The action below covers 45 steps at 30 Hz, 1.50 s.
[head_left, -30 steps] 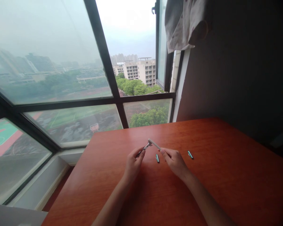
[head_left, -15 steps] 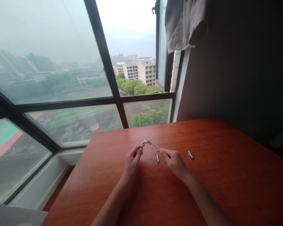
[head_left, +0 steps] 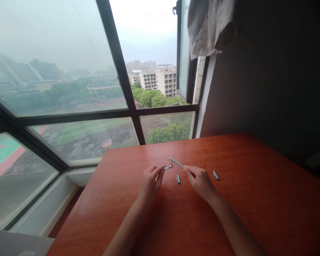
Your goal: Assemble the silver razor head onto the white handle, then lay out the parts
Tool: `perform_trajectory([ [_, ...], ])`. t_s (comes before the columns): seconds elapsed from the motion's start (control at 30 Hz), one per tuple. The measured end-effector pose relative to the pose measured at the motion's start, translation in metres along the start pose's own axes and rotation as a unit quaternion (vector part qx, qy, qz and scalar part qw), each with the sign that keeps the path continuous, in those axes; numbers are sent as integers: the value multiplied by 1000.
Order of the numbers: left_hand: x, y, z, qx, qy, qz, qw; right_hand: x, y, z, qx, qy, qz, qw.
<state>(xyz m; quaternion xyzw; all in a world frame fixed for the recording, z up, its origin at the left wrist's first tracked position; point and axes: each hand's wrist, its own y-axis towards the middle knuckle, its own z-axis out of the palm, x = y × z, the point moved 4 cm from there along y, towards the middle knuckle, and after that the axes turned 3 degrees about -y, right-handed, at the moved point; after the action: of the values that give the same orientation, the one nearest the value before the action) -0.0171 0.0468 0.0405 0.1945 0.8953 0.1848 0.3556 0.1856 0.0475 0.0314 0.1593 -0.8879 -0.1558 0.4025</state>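
My left hand [head_left: 150, 181] is closed on a small silver razor handle [head_left: 167, 167], its metal head end pointing right. Between the thumb and fingers of my right hand [head_left: 200, 182] is a slim pale grey stick, perhaps a brush [head_left: 177, 162], slanting up to the left. The stick's tip is at the razor handle's head end; whether they touch I cannot tell. Just left of my right hand lies a green and dark razor cartridge [head_left: 178, 179]. A second razor cartridge [head_left: 216, 175] rests farther right.
Both hands are above a reddish-brown wooden table [head_left: 160, 220]. Dark-framed windows [head_left: 77, 117] stand behind and to the left, with one pane swung open. A grey cloth [head_left: 209, 28] hangs at the upper right beside a dark wall [head_left: 261, 71].
The razor handle has tipped from pointing up to lying nearly level, its head end now lower and farther right. My right hand and the stick have shifted slightly right.
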Motion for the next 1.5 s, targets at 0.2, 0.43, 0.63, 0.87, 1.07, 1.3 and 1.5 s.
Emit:
perform_trajectory([
  [0.2, -3, -1, -3, 4, 123, 26, 992, -3, -1, -1, -1, -24, -14, 1000],
  [0.43, -8, 0, -5, 4, 188, 29, 982, -1, -1, -3, 14, -46, -26, 999],
  [0.63, -7, 0, -4, 6, 197, 21, 980, -1, -2, -2, 27, -52, -30, 998],
  [0.87, -8, 0, -3, 8, 193, 25, 981, -4, -3, -1, 19, -72, -15, 997],
  [1.07, -6, -1, -4, 0, 202, 20, 979, -1, -3, 0, 45, -62, -22, 997],
  [1.3, -8, -1, -4, 2, 196, 33, 980, -6, -3, -1, 18, -81, 0, 997],
  [1.5, -6, -1, -3, 0, 207, 23, 978, -3, -3, -1, 36, -79, -9, 996],
])
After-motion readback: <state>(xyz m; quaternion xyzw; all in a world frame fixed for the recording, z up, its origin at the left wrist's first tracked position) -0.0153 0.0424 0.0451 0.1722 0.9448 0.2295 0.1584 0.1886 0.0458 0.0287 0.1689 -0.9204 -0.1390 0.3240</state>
